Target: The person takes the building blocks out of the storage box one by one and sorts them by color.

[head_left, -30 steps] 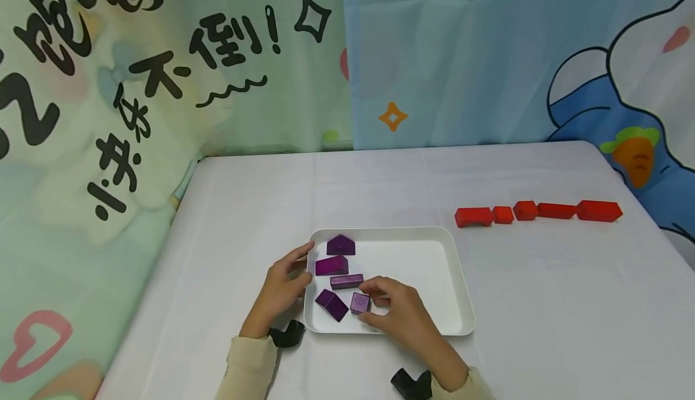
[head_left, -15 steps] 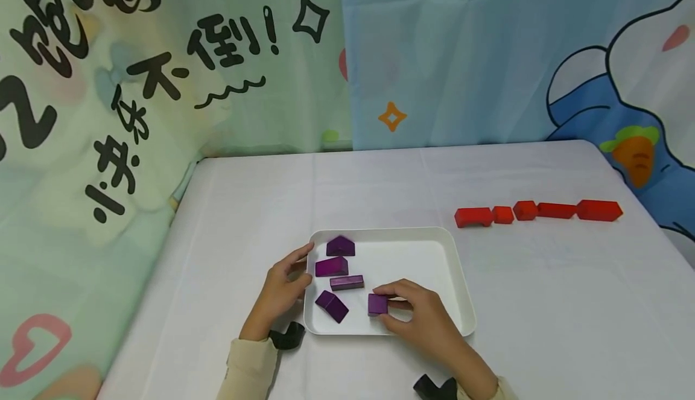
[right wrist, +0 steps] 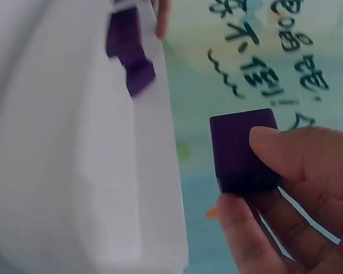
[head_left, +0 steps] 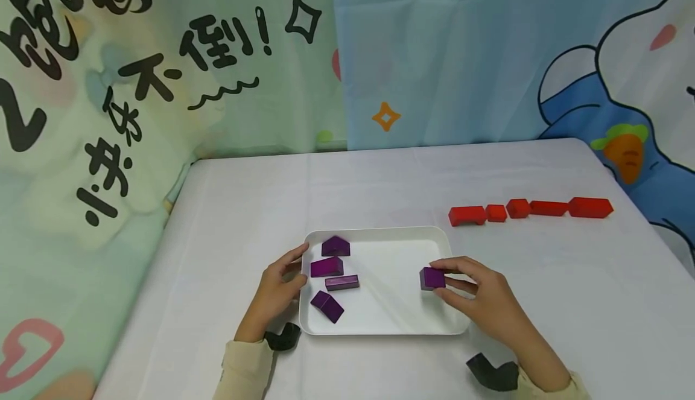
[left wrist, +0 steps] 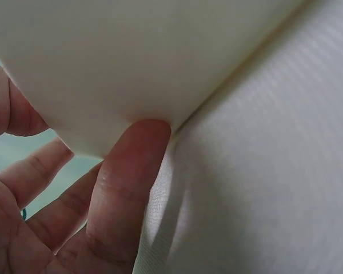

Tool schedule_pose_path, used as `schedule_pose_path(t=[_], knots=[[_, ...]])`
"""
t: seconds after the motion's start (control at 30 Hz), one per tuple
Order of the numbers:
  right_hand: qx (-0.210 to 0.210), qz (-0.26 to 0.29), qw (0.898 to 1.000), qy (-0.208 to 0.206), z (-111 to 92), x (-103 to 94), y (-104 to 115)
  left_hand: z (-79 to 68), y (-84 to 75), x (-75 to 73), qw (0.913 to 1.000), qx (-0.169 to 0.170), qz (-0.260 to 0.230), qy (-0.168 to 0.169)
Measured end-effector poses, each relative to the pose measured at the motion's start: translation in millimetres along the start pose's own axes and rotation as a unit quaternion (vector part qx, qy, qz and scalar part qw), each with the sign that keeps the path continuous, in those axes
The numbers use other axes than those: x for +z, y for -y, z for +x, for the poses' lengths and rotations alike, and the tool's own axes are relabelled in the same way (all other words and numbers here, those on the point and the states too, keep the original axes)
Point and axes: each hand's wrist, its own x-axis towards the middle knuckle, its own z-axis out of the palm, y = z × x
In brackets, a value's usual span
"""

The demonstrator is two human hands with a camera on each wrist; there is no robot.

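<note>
My right hand (head_left: 483, 294) pinches a purple cube-shaped block (head_left: 432, 279) between thumb and fingers over the right part of a white tray (head_left: 380, 330). Close up in the right wrist view, the same block (right wrist: 243, 151) stands out against the backdrop, above the tray's rim. At the tray's left side, my left hand (head_left: 276, 291) touches the outer wall with thumb and index fingertips. The left wrist view has the thumb (left wrist: 126, 182) pressed against that wall. Several purple blocks lie at the tray's left: a peaked one (head_left: 335, 247), a sloped one (head_left: 327, 266), a bar (head_left: 342, 283) and a tilted one (head_left: 328, 306).
Beyond the tray, at the right, a row of several red blocks (head_left: 548, 208) lies on the white-covered table (head_left: 260, 201). Printed curtains (head_left: 434, 56) hang behind and at the left. A black wrist strap (head_left: 494, 373) shows on the right arm.
The right hand has carried the purple cube-shaped block rightward across the tray, away from the other purple blocks, and raised it. My left hand stays at the tray's left edge.
</note>
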Motion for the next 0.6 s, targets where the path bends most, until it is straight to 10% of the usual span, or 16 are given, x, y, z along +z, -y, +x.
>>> schedule_pose_path(t=[0.6], knots=[[0.078, -0.103, 0.992, 0.008, 45, -56.5, -60, 1.7, 3.7, -1.6, 1.0000, 0.006, -0.003, 0.006]])
